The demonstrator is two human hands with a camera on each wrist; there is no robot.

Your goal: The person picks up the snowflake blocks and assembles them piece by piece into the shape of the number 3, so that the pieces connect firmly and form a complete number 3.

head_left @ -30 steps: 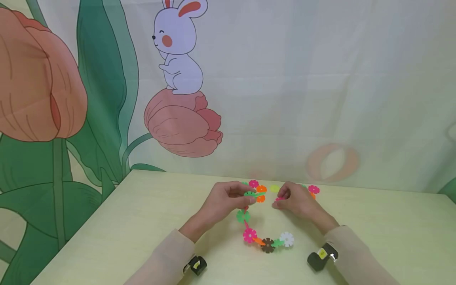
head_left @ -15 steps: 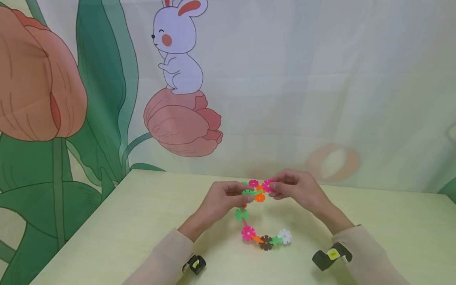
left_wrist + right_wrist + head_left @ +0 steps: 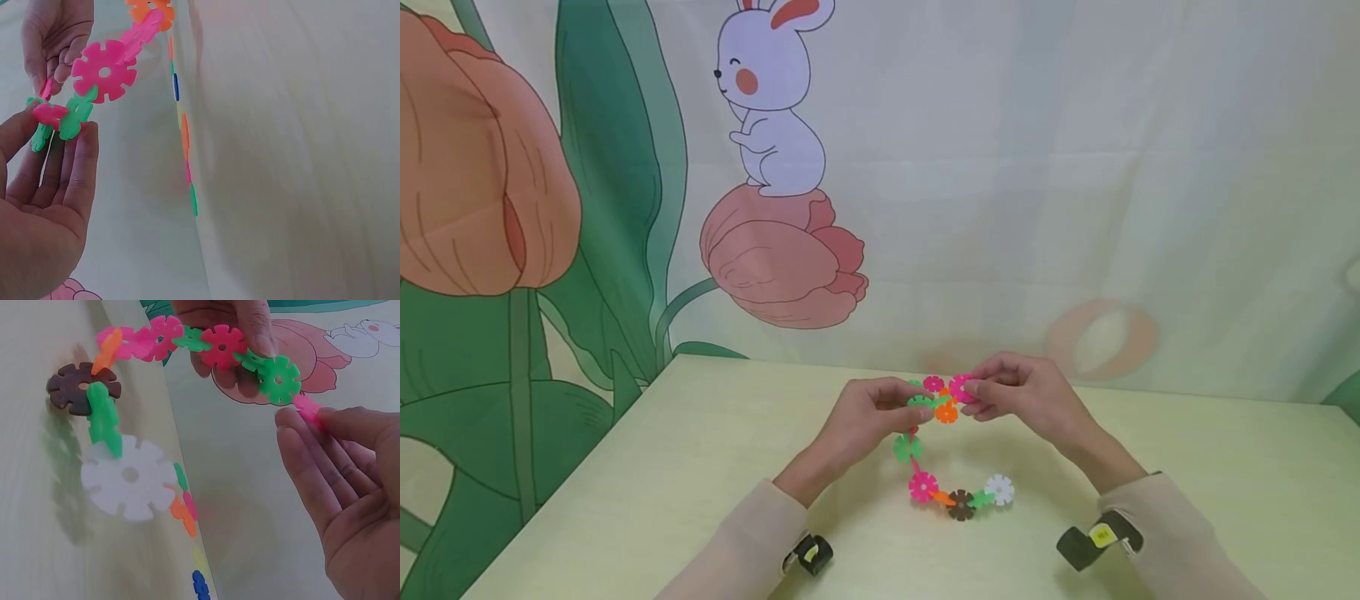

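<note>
1. Nearest us, well behind the fingertips, pale sleeves (image 3: 741, 542) cover both forearms, and a black device (image 3: 1097, 540) sits at the right wrist.
2. Next, on the near side of the fingers, we see the free end of the chain (image 3: 923, 487) of notched plastic discs: a white disc (image 3: 999, 490), joined by a green link (image 3: 981, 499) to a brown disc (image 3: 961, 505). We cannot tell whether this end touches the table (image 3: 662, 467).
3. From there the chain curves away and up to the left fingers.
4. The left hand (image 3: 872, 408) pinches the chain near its other end, thumb against fingertips, just beside a red disc (image 3: 223, 347).
5. Facing it, the right hand (image 3: 1026, 392) pinches a pink disc (image 3: 961, 387) between thumb and fingertips. It sits at the edge of the chain's green end disc (image 3: 279, 380); we cannot tell whether the two interlock.
6. Beyond the fingertips, we find loose discs, among them an orange disc (image 3: 947, 413), a crimson disc (image 3: 934, 384) and a blue disc (image 3: 200, 585).
7. Farthest from the fingers hangs a cloth (image 3: 1000, 167), printed with a rabbit (image 3: 782, 150) on a tulip (image 3: 782, 262).
</note>
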